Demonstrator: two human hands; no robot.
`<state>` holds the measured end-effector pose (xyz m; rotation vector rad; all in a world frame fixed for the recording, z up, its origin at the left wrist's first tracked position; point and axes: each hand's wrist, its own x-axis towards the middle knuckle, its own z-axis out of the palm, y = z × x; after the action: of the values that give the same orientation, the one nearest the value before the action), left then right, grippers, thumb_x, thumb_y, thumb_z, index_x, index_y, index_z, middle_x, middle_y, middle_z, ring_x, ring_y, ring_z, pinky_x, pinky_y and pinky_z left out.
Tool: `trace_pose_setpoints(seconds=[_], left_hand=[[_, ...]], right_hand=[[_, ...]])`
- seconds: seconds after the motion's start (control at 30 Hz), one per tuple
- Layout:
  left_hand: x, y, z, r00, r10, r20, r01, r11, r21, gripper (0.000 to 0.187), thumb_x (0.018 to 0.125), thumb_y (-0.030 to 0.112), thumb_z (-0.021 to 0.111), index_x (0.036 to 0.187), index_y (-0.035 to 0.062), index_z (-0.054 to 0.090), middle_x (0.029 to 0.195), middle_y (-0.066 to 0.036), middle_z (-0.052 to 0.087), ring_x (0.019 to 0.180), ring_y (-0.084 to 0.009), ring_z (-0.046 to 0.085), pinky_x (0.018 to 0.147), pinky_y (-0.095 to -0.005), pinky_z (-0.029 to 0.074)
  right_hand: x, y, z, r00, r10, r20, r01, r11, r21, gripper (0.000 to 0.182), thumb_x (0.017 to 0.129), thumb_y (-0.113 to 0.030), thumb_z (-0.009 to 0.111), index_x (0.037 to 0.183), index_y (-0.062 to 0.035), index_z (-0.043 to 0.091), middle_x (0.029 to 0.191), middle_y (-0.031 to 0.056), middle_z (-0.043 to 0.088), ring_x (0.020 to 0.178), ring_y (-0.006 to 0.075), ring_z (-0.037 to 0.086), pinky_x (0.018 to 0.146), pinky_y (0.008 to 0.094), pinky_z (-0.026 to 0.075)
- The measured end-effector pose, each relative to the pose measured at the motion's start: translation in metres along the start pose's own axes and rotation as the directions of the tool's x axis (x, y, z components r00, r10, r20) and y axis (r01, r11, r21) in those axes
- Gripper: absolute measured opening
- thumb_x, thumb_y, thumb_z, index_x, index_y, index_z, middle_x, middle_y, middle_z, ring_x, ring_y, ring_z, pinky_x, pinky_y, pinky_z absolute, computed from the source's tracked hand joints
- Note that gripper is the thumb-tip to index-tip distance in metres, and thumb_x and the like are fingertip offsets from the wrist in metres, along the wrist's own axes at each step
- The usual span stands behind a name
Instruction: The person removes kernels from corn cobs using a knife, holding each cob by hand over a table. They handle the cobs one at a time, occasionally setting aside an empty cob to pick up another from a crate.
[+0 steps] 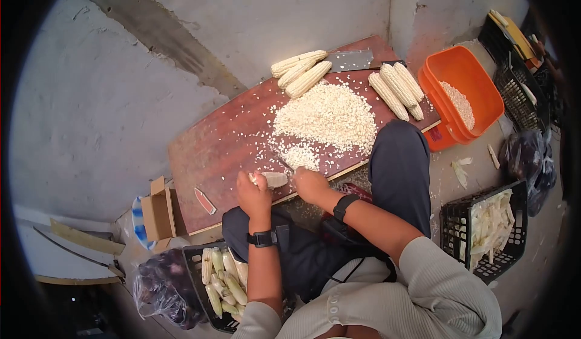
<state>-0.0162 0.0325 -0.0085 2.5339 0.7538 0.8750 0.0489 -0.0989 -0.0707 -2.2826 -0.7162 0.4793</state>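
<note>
Over the front edge of the red board [224,136], my left hand [254,192] is wrapped round a partly stripped corn cob [276,180]. Just right of the cob, my right hand [310,185] grips a small knife [285,164], of which only a thin dark part shows. A small heap of cut kernels [301,156] lies beyond my hands, and a large kernel pile [327,116] behind it. Whole cobs [308,78] rest at the board's back, with more cobs [396,89] at its right. A cleaver [351,59] lies between these groups.
An orange bin [431,85] with kernels stands at the right. Below it is a black crate [454,233] of husks. Another crate [196,266] holding cobs sits at my left, beside a plastic bag [166,287] and a cardboard box [158,215]. My knee overlaps the board's front right.
</note>
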Motion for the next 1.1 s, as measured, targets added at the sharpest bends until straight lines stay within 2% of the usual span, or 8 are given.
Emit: trace_pose_setpoints(seconds=[0.03,0.13,0.27,0.47,0.67,0.77,0.87,1.1], left_hand=[[-0.001,0.000,-0.001,1.000,-0.023,0.010,0.023,0.999,0.030,0.029,0.086,0.030,0.054,0.083,0.0014,0.050,0.080,-0.021,0.055,0.072,-0.0423,0.054,0.061,-0.0480,0.041],[-0.005,0.005,0.000,0.997,-0.077,0.020,0.075,0.993,0.094,0.034,0.085,0.035,0.055,0.083,0.0015,0.049,0.082,-0.020,0.057,0.074,-0.0420,0.055,0.061,-0.0493,0.042],[-0.006,0.011,-0.002,0.994,-0.112,-0.009,0.112,0.988,0.109,0.036,0.085,0.037,0.057,0.082,0.0027,0.049,0.077,-0.019,0.057,0.070,-0.0415,0.056,0.059,-0.0489,0.042],[0.001,0.008,0.001,0.996,-0.093,-0.011,0.094,0.992,0.085,0.034,0.084,0.035,0.057,0.080,0.0022,0.048,0.073,-0.020,0.056,0.068,-0.0418,0.055,0.057,-0.0492,0.041],[0.004,0.009,0.001,0.999,-0.045,0.027,0.041,0.989,0.143,0.032,0.084,0.032,0.056,0.079,0.0013,0.046,0.072,-0.021,0.056,0.066,-0.0427,0.055,0.056,-0.0500,0.040],[0.004,0.005,0.002,0.997,-0.071,0.037,0.064,0.987,0.148,0.033,0.085,0.032,0.055,0.080,0.0007,0.047,0.073,-0.023,0.057,0.067,-0.0440,0.055,0.057,-0.0505,0.041],[0.008,0.003,0.003,0.995,-0.096,0.033,0.091,0.987,0.131,0.034,0.086,0.034,0.054,0.082,0.0005,0.047,0.073,-0.024,0.057,0.068,-0.0447,0.056,0.058,-0.0508,0.041],[0.001,0.008,-0.004,0.996,-0.088,0.015,0.084,0.983,0.162,0.035,0.086,0.037,0.054,0.084,0.0021,0.048,0.075,-0.023,0.059,0.069,-0.0448,0.057,0.058,-0.0516,0.042]], right_hand=[[-0.002,-0.001,-0.003,0.999,0.042,-0.029,-0.042,0.999,0.025,0.016,0.087,-0.014,0.047,0.087,0.0021,0.050,0.077,0.0244,0.063,0.072,0.0410,0.063,0.065,0.0486,0.050],[-0.023,-0.013,-0.024,0.979,-0.146,-0.145,0.155,0.986,0.056,0.016,0.089,-0.014,0.047,0.086,0.0014,0.049,0.074,0.0234,0.062,0.067,0.0417,0.061,0.062,0.0491,0.049],[-0.068,-0.042,-0.046,0.962,-0.243,-0.126,0.224,0.963,-0.147,0.016,0.090,-0.016,0.048,0.085,-0.0008,0.050,0.069,0.0182,0.062,0.060,0.0328,0.063,0.054,0.0428,0.051],[-0.075,-0.037,-0.037,0.974,-0.217,-0.067,0.203,0.965,-0.165,0.022,0.092,-0.022,0.049,0.083,-0.0021,0.049,0.065,0.0151,0.061,0.059,0.0303,0.063,0.050,0.0402,0.050],[-0.049,-0.043,-0.019,0.985,-0.173,-0.022,0.165,0.968,-0.190,0.012,0.087,-0.011,0.047,0.084,-0.0002,0.050,0.066,0.0159,0.062,0.061,0.0319,0.064,0.052,0.0424,0.051],[-0.029,-0.042,-0.010,0.977,-0.188,-0.101,0.176,0.977,-0.120,0.011,0.086,-0.010,0.046,0.085,0.0007,0.050,0.067,0.0164,0.062,0.062,0.0331,0.064,0.053,0.0426,0.052],[-0.026,-0.047,-0.004,0.986,-0.159,-0.056,0.144,0.965,-0.220,0.012,0.085,-0.009,0.046,0.085,0.0012,0.051,0.069,0.0168,0.063,0.063,0.0338,0.065,0.055,0.0421,0.053],[-0.011,-0.055,-0.017,0.992,-0.125,0.030,0.128,0.982,-0.136,0.014,0.085,-0.010,0.047,0.089,0.0021,0.053,0.077,0.0184,0.066,0.072,0.0365,0.066,0.063,0.0466,0.053]])
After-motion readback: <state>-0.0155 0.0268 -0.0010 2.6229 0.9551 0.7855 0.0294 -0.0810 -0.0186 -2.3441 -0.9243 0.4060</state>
